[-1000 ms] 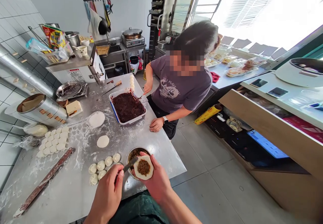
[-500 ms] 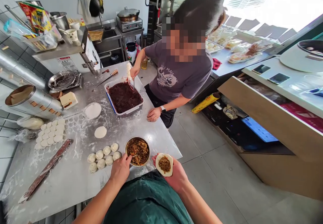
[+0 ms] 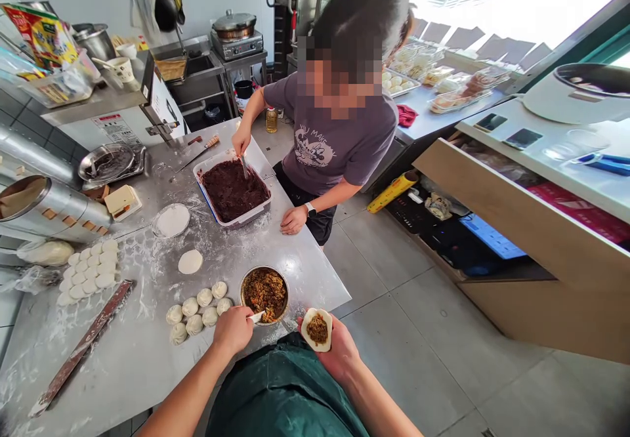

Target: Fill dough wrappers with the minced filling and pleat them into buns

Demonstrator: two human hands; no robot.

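Note:
My left hand (image 3: 234, 329) is closed around a small flat white spatula (image 3: 256, 317), its tip at the near edge of the filling in a round metal bowl (image 3: 244, 279). The filling (image 3: 266, 292) is brown and chopped, with orange bits. To the right of the bowl, my right hand (image 3: 343, 352) cups a round dough wrapper (image 3: 325, 316) from below. A mound of the same filling (image 3: 317, 329) lies in the wrapper's middle. Left of my left hand, several pleated buns (image 3: 194, 324) stand in two rows on the metal table (image 3: 147, 352).
Across the table a person (image 3: 339, 135) stirs dark paste (image 3: 233, 191) in a white tub (image 3: 246, 215). One flat wrapper (image 3: 190, 262) and a plate of flour (image 3: 171, 220) lie nearby. Dough pieces (image 3: 88, 270) and a long floury wooden bar (image 3: 83, 352) are at left.
The spatula has turned and shows its flat side, lower in the bowl. My right hand keeps holding the filled wrapper. The view has shifted slightly; the other person's stirring hand has moved.

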